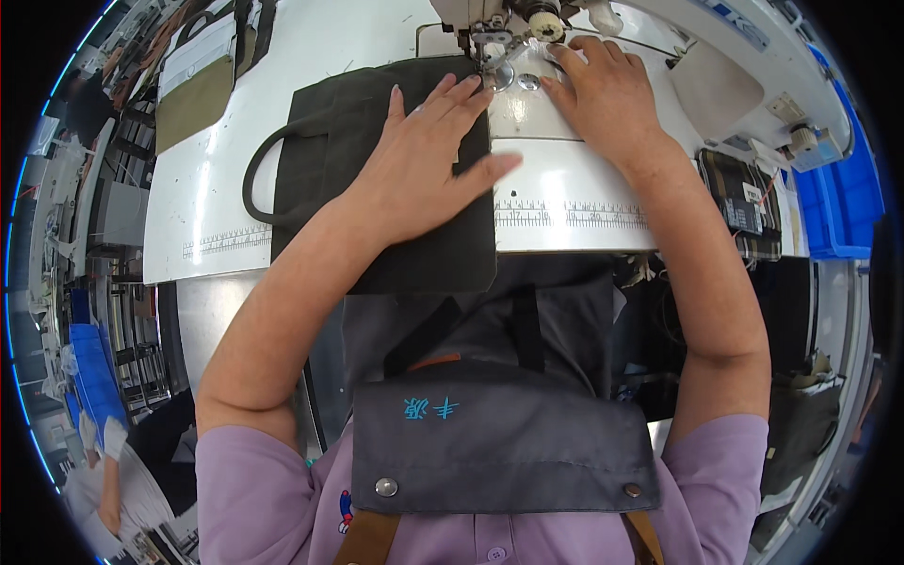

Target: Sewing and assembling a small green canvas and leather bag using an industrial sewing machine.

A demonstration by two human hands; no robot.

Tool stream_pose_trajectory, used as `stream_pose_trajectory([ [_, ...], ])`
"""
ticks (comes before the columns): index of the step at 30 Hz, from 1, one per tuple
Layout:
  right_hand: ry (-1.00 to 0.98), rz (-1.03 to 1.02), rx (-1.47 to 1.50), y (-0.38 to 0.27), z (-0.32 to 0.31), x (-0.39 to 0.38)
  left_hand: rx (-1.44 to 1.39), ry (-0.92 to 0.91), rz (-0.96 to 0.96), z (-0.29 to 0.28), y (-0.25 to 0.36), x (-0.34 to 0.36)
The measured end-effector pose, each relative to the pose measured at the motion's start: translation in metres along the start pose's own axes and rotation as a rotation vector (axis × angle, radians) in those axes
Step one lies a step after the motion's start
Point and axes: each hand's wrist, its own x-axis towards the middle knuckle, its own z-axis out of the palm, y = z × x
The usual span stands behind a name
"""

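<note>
A dark olive fabric bag piece [424, 264] lies flat on the white sewing table, its right edge running up to the presser foot [483, 71] of the sewing machine [494, 14]. A looped strap handle [252, 179] sticks out from its left side. My left hand [419, 160] lies flat on the fabric with fingers spread, the fingertips close beside the presser foot. Right of the needle area, my right hand [607, 99] rests on the machine bed, fingers apart, thumb next to a small round metal plate [528, 82]. I see no held thing in it, though the fingertips are partly hidden.
A printed ruler scale [574, 215] runs along the table's front edge. Another bag piece [196, 85] lies at the upper left. Folded plaid fabric [744, 202] lies at the right, beside a blue bin [838, 207]. Another person [122, 480] sits at the lower left.
</note>
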Motion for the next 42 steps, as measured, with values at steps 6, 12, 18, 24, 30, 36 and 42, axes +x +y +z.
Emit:
stream_pose_trajectory([
  [6,-0.150,0.031,0.354,-0.037,-0.098,-0.020,-0.205,-0.271,0.225,-0.034,0.022,-0.074],
  [12,-0.505,0.303,1.068,-0.115,-0.120,-0.095,-0.362,-0.137,0.148,-0.031,0.015,-0.087],
  [18,-0.598,0.769,1.734,-0.151,-0.088,-0.113,-0.541,-0.083,0.059,-0.031,0.013,-0.092],
  [24,-0.516,0.867,1.953,-0.158,-0.084,-0.108,-0.130,-0.111,0.267,-0.027,0.033,-0.094],
  [30,-0.517,0.836,1.992,-0.159,-0.084,-0.113,-0.018,0.002,0.337,-0.010,0.028,-0.100],
  [36,-0.136,0.142,0.928,-0.127,-0.108,-0.102,0.035,0.076,0.292,-0.010,0.032,-0.101],
  [42,0.037,-0.105,0.672,-0.111,-0.099,-0.077,-0.053,0.034,0.243,-0.019,0.035,-0.096],
])
